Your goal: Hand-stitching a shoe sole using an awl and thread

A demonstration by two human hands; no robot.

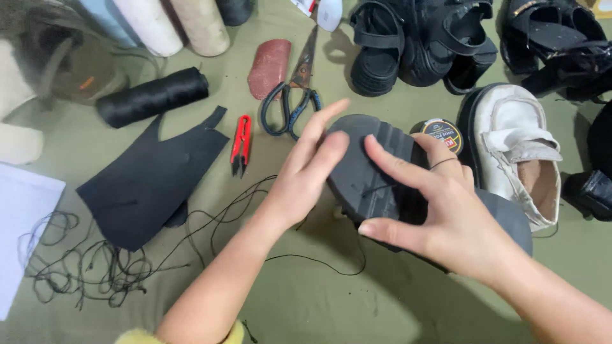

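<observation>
A shoe lies sole up at the centre, its chunky black sole (366,172) facing me. My right hand (440,216) wraps around the sole from the right, thumb low on its near edge and fingers across the top. My left hand (306,172) rests flat against the sole's left side, fingers stretched out toward the toe. A black thread (319,262) trails from under the shoe across the green surface (319,306).
A black cut-out sheet (153,181) lies left, with red thread snips (240,143), scissors (294,105), a black thread spool (153,97) and tangled thread (95,267). A white shoe (519,150), a small round tin (440,132) and black sandals (421,44) sit right and behind.
</observation>
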